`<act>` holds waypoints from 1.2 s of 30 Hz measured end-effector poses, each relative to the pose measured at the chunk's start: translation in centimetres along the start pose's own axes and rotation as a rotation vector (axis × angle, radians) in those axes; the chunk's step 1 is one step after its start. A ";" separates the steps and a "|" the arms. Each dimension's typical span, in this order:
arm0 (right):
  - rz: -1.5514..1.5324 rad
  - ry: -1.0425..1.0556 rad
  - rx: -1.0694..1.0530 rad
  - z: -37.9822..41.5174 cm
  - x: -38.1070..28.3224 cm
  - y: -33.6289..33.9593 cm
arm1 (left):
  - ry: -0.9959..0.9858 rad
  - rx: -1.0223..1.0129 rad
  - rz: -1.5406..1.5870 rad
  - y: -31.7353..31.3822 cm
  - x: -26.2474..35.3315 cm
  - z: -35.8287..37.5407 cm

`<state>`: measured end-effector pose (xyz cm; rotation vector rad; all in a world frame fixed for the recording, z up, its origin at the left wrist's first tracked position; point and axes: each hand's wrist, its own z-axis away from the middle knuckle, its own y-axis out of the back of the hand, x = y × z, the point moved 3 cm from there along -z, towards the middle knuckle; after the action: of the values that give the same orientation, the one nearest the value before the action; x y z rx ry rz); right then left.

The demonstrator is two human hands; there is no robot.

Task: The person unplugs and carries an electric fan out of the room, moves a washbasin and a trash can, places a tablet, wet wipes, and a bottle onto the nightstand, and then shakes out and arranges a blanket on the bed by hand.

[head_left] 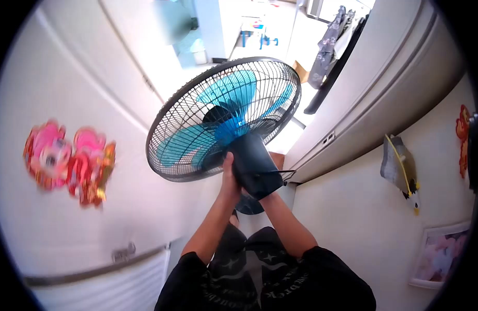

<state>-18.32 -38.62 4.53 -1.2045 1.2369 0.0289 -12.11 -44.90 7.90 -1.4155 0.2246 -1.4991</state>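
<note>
A pedestal fan (256,160) with a black wire cage and blue blades is held up in front of my body, its head tilted and facing away from me. My left hand (230,176) grips below the dark motor housing, the thumb showing along its left side. From the right, my right hand (270,198) reaches under the housing, which hides most of its fingers. Part of the dark round base shows beneath the housing, between my forearms.
A pink cartoon decoration (67,160) is on the left wall. Ahead is a bright doorway, with hanging clothes (329,49) beside it and a blue-legged small table (254,32) beyond. The right wall holds a hanging item (399,166) and a framed picture (440,254).
</note>
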 end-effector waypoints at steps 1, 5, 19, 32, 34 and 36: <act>0.300 0.126 0.018 -1.4 -0.7 -0.4 | 0.029 -0.047 0.011 -0.1 0.6 -2.0; 0.871 0.308 -0.021 -8.0 -3.9 -0.9 | 0.122 -0.094 -0.050 -1.9 3.3 -9.1; 0.759 0.247 0.310 -29.7 -9.7 13.5 | 0.295 -0.227 -0.205 -13.4 1.4 -36.0; 0.440 0.289 0.522 -46.0 -10.1 32.1 | 0.548 -0.283 -0.291 -20.3 -5.4 -57.8; 0.636 0.319 0.555 -47.9 -10.2 34.3 | 0.580 -0.326 -0.284 -20.3 -7.0 -61.2; 0.865 0.344 0.582 -49.6 -11.0 35.6 | 0.602 -0.368 -0.296 -20.5 -8.4 -64.4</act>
<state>-78.40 -51.72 -3.91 -0.1173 1.8315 0.0939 -77.80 -60.13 -1.59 -1.2725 0.7152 -2.1971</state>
